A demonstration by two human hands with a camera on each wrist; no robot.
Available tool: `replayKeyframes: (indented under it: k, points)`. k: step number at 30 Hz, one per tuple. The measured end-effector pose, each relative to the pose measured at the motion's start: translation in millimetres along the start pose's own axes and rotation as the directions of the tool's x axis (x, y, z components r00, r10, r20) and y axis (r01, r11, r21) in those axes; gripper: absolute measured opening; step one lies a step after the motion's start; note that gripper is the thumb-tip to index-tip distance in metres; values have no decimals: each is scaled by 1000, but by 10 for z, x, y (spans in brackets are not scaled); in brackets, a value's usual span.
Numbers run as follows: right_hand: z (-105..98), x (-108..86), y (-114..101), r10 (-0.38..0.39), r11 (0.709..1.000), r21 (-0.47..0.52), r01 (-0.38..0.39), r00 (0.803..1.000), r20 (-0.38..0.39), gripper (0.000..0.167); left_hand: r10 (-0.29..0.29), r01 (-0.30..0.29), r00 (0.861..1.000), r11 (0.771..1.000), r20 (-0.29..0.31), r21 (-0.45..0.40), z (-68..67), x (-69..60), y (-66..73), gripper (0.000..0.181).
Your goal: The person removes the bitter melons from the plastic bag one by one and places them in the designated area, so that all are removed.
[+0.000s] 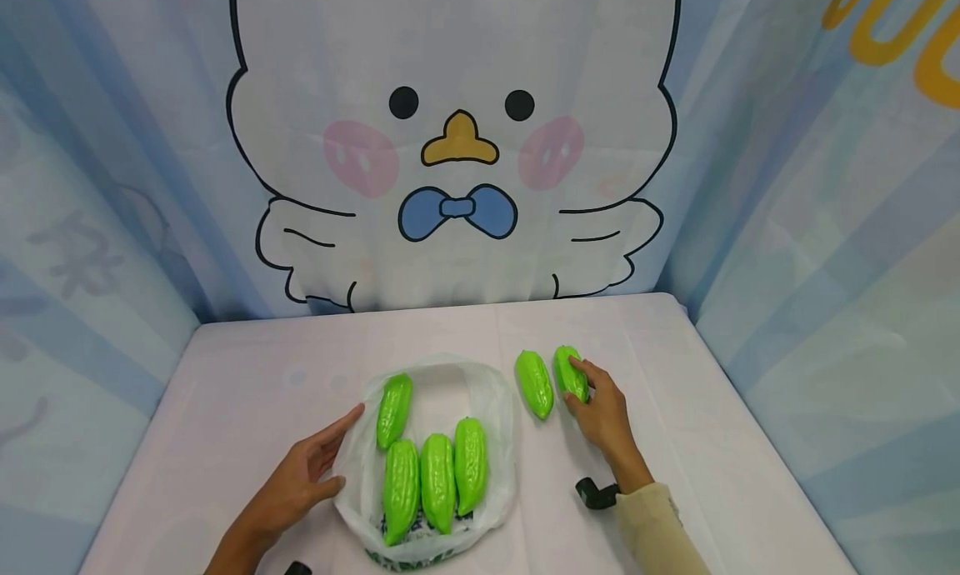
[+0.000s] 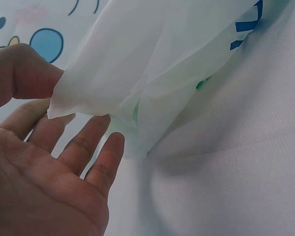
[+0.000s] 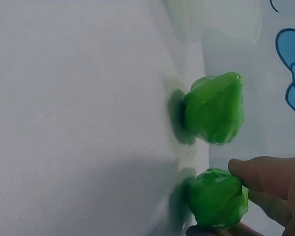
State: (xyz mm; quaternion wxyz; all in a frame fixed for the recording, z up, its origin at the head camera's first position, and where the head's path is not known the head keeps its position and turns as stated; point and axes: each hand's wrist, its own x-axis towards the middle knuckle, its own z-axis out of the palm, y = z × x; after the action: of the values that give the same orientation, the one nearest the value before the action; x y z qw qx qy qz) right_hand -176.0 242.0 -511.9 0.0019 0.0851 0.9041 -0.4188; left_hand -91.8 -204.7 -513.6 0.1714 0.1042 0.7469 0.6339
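Note:
A white translucent plastic bag, its mouth spread wide, lies on the table with several glossy green bitter melons inside. My left hand is at the bag's left side, fingers fairly straight and spread; in the left wrist view the fingertips touch the bag's edge. To the right of the bag, my right hand holds a bitter melon between thumb and fingers. Just left of it another bitter melon lies on the table. In the right wrist view the held bitter melon shows end-on.
A pale cloth covers the table. Behind it hangs a curtain printed with a cartoon bird, and striped blue side curtains flank the table. A black wrist-worn device sits by the right sleeve.

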Motion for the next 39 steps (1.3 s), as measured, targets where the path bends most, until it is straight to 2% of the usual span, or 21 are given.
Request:
replayKeyframes:
  k: [7, 15, 28, 39]
  points:
    - [1, -10, 22, -36, 999, 5, 36, 999, 2, 67, -22, 22, 1000, 1000, -4, -6, 16, 4, 21, 97]
    - [-50, -50, -71, -84, 996, -6, 84, 996, -26, 67, -13, 13, 1000, 1000, 2, 2, 10, 5, 18, 97]
    - [-83, -214, -418, -197, 979, 37, 199, 979, -49, 66, -31, 31, 1000, 999, -4, 8, 19, 5, 55, 98]
    - [101, -350, -679, -289, 951, 108, 290, 957, -26, 64, -29, 29, 1000, 1000, -9, 5, 25, -7, 55, 98]
